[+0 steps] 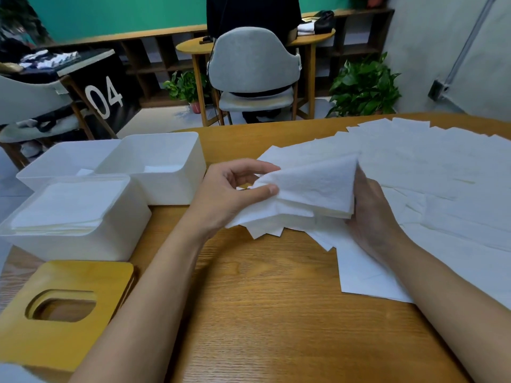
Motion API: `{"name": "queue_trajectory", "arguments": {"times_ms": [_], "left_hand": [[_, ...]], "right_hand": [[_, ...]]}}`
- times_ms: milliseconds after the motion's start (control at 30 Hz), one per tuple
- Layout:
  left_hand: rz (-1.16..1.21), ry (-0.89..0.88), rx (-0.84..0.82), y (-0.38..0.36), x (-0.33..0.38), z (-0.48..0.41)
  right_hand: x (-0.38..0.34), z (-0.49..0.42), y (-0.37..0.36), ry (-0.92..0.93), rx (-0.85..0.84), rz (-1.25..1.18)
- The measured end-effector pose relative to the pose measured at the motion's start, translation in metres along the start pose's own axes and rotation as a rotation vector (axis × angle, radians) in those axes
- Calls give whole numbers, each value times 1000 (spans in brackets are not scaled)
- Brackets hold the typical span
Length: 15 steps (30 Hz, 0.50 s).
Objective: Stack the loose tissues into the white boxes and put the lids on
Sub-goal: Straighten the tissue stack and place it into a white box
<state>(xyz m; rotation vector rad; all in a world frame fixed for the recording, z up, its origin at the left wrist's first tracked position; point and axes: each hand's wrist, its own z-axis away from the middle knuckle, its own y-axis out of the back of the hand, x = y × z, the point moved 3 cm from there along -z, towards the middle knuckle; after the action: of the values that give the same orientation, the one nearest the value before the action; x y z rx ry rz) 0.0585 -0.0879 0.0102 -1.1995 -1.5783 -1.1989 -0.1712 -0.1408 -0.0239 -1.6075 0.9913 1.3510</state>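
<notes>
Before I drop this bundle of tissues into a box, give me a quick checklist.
1. Both hands on the load: left hand and right hand grip the tissue bundle. Ok.
2. Edges squared: corners stick out underneath. Not ok.
3. Near box has room: filled to its rim. Not ok.
4. Far box beside the left hand has room: only a few tissues at the bottom. Ok.
5. Lids at hand: wooden lids lie by the left forearm. Ok.

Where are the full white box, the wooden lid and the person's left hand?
full white box [83, 244]: head view, front wall.
wooden lid [41, 341]: head view, bare wood below the slot.
left hand [229, 194]: head view, its middle.
</notes>
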Motion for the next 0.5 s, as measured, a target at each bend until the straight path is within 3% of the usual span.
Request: {"name": "queue_trajectory", "arguments": {"times_ms": [100,233,300,500], "left_hand": [[-98,-15,59,-2,-7,-6],[-161,-22,34,-6,-11,-1],[-174,7,-1,-1,-10,0],[-314,288,-150,22,-22,2]], "right_hand": [[-1,-2,0,-55,-32,-146],[0,-2,2,-4,116,186],[0,-2,2,9,161,195],[0,-2,5,34,139,152]]}}
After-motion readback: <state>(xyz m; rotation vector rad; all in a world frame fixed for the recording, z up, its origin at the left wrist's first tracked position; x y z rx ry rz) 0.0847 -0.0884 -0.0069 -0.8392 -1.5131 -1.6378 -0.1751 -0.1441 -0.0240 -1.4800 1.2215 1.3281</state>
